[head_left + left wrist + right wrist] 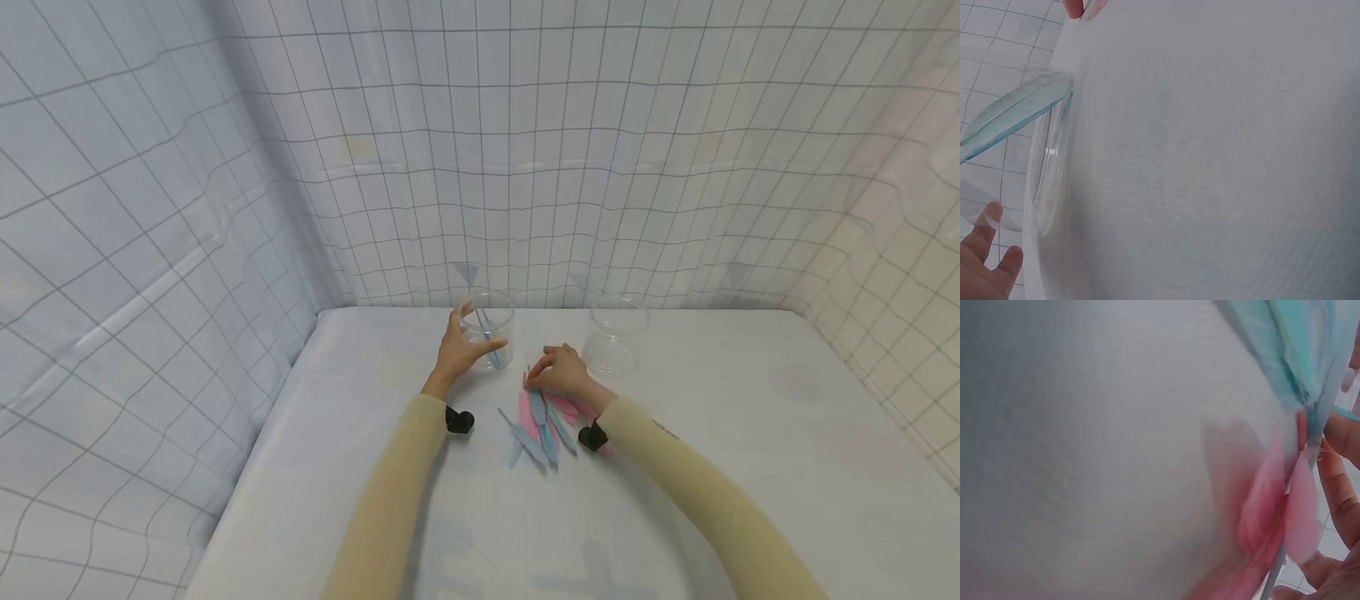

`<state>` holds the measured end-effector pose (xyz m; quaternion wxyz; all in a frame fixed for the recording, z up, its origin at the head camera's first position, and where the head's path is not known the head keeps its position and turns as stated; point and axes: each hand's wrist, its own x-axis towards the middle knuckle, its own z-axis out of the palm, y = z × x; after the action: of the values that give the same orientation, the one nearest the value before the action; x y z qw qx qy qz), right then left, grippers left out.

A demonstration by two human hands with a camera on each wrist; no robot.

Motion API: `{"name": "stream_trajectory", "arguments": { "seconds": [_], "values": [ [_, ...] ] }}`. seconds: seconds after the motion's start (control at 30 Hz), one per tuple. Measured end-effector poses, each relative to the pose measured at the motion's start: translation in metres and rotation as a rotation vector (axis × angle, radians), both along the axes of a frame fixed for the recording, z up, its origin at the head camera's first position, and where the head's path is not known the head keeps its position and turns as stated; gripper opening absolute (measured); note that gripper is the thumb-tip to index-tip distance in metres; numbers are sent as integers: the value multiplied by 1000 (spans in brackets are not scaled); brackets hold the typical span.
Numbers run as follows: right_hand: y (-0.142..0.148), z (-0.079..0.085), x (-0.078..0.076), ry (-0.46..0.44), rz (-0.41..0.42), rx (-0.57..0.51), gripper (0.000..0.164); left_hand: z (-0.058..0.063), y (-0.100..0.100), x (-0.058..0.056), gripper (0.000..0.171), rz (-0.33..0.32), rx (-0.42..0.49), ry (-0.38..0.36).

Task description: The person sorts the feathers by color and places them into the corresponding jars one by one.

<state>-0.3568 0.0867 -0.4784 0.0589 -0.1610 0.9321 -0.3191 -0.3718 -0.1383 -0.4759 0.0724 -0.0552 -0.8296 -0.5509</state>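
Note:
My left hand (459, 350) holds a clear round container (504, 340), thumb on its near side and fingers around the far side. Inside it, light blue feathers (491, 343) lean against the wall; in the left wrist view one blue feather (1019, 112) shows through the clear side. Over a loose pile on the table, my right hand (562, 372) pinches at the quill ends of the feathers. In the right wrist view its fingertips meet at the quill of a blue feather (1297, 356), with pink feathers (1302, 512) just below.
A second clear container (619, 337) stands to the right, behind my right hand. Blue and pink feathers (531, 446) fan out on the white table (337, 467). A white gridded curtain (525, 167) hangs behind the table and along its sides.

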Motion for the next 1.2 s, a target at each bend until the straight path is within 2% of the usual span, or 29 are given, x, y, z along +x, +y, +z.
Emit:
{"name": "stream_trajectory", "arguments": {
  "seconds": [0.43,0.6,0.8,1.2],
  "values": [
    [-4,-2,1,56,-8,74,14,1,1,1,106,-5,3,-2],
    [-4,0,2,19,-14,41,14,1,2,2,106,-1,6,0],
    [-2,3,0,0,-7,-78,15,1,1,1,106,0,0,3],
    [2,20,4,-262,-47,-279,23,1,1,2,107,-3,15,19]
  ]
}}
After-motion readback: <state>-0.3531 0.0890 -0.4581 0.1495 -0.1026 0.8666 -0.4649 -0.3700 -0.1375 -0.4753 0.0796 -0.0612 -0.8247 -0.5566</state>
